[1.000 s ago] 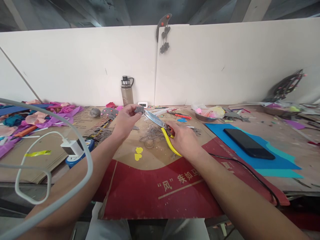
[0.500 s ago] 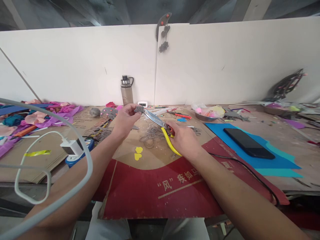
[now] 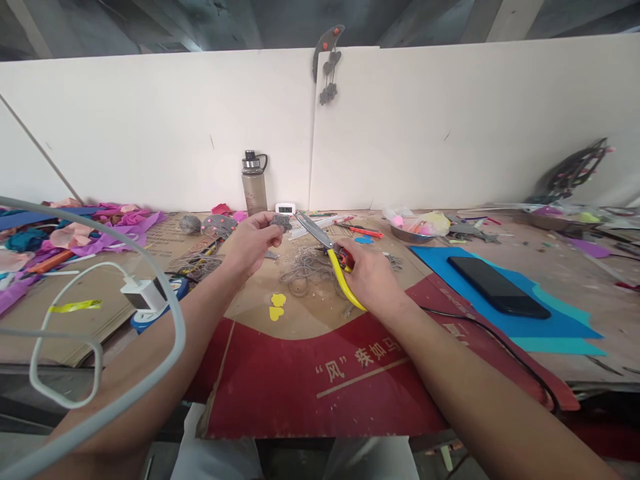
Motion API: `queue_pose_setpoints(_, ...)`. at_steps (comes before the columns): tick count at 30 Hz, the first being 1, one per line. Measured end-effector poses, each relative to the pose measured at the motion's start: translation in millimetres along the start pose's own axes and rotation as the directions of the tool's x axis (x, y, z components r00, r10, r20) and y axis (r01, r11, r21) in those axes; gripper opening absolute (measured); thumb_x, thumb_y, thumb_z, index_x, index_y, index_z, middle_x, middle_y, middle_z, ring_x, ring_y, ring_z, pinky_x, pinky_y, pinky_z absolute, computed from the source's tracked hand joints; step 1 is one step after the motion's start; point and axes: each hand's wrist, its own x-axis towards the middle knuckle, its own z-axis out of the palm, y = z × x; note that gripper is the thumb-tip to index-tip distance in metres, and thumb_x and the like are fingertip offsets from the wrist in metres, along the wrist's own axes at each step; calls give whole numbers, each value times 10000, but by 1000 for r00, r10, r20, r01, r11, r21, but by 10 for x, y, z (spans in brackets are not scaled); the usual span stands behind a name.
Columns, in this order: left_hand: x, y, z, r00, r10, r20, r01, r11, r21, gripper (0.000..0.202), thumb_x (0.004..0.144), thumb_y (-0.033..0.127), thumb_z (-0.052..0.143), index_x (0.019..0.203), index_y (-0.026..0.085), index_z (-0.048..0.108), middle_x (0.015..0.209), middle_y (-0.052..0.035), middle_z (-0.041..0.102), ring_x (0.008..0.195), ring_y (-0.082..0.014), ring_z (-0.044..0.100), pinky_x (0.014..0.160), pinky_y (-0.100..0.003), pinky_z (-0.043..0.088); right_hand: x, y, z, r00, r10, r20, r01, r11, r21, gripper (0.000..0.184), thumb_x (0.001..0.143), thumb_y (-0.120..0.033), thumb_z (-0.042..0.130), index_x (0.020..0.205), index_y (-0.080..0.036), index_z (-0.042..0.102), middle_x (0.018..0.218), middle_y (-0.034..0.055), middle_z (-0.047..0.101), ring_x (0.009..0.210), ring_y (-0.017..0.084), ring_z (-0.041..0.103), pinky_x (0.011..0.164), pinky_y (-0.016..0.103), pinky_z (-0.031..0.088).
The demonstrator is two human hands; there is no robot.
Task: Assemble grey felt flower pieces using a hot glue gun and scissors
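Between the thumb and fingers of my left hand point(image 3: 255, 241) is a small grey fuzzy piece point(image 3: 282, 222), maybe felt or yarn. My right hand point(image 3: 369, 273) grips scissors point(image 3: 316, 231) with yellow handles; their blades point up and left, a short way right of the grey piece and apart from it. Under the hands a tangle of grey yarn point(image 3: 303, 268) lies on the brown board. Two yellow cut-out shapes point(image 3: 277, 307) rest nearer to me.
A bottle point(image 3: 254, 183) and a small white digital display point(image 3: 285, 209) stand by the white wall. Rightward, a phone point(image 3: 496, 285) lies on blue sheets point(image 3: 540, 327). Coloured scraps point(image 3: 100, 230) and a white cable point(image 3: 175, 320) are on the left. Behind sits a metal dish point(image 3: 411, 235).
The scissors have moved slightly right and away from the grey piece, their blades now tilted more upright. My left hand has shifted a little lower, still pinching the piece.
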Motion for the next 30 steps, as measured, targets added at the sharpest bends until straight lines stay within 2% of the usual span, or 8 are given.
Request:
queue_pose_setpoints(5, 2, 5, -11, 1000, -3, -29, 3, 1000, -4, 105, 613, 131, 718, 641, 150, 619, 560, 10, 562, 497, -69, 470, 496, -227, 360, -7, -18, 3, 1000, -23, -3, 23, 999, 48, 364, 789, -216, 541, 1143, -213, 628, 776, 54, 659, 663, 187, 567, 620, 281, 382)
queue_pose_setpoints(8, 3, -5, -23, 999, -7, -48, 8, 1000, 17, 115, 624, 155, 733, 658, 150, 623, 563, 10, 564, 505, -72, 476, 501, -226, 370, -8, -41, -8, 997, -79, 20, 72, 969, 234, 271, 823, -257, 535, 1069, -200, 634, 793, 39, 655, 648, 154, 553, 634, 269, 411)
queue_pose_setpoints(10, 2, -11, -27, 999, -1, -52, 3, 1000, 28, 116, 629, 157, 735, 670, 152, 627, 574, 12, 566, 518, -72, 484, 510, -223, 377, -14, -69, -17, 986, -129, 104, 81, 925, 372, 209, 849, -314, 527, 990, -196, 626, 747, 18, 635, 610, 133, 537, 601, 254, 418)
queue_pose_setpoints(12, -1, -13, -26, 999, 11, -53, -9, 999, 43, 108, 639, 157, 732, 684, 151, 634, 587, 11, 572, 533, -73, 493, 526, -221, 389, -25, -105, -25, 965, -147, 215, 21, 867, 498, 208, 866, -368, 513, 947, -198, 601, 660, -10, 586, 552, 117, 515, 544, 237, 413)
queue_pose_setpoints(15, -7, -8, -18, 998, 29, -55, -26, 999, 47, 103, 652, 167, 730, 701, 152, 641, 604, 8, 584, 552, -77, 510, 553, -221, 413, -43, -158, -37, 924, -103, 368, -163, 764, 624, 230, 870, -422, 509, 955, -215, 565, 567, -49, 502, 478, 103, 488, 457, 209, 397)
queue_pose_setpoints(19, -19, 2, -5, 998, 39, -57, -38, 999, 23, 121, 649, 176, 742, 693, 153, 631, 626, 8, 595, 560, -77, 521, 569, -222, 431, -47, -196, -65, 883, -56, 465, -301, 693, 655, 230, 845, -442, 546, 937, -231, 558, 562, -59, 466, 459, 94, 481, 392, 180, 373)
queue_pose_setpoints(23, -24, 4, -1, 997, 46, -58, -45, 999, 7, 138, 644, 187, 754, 708, 153, 637, 656, 7, 610, 572, -77, 536, 579, -221, 441, -34, -200, -84, 869, -56, 492, -332, 671, 663, 247, 824, -453, 581, 925, -228, 561, 564, -58, 461, 469, 92, 492, 372, 161, 364)
queue_pose_setpoints(30, -32, 9, 24, 995, 75, -64, -73, 997, 23, 146, 638, 207, 762, 703, 159, 639, 655, 8, 616, 572, -78, 538, 581, -218, 444, -28, -206, -85, 870, -34, 493, -343, 677, 651, 201, 837, -415, 567, 912, -229, 561, 552, -57, 474, 456, 84, 482, 366, 152, 360)
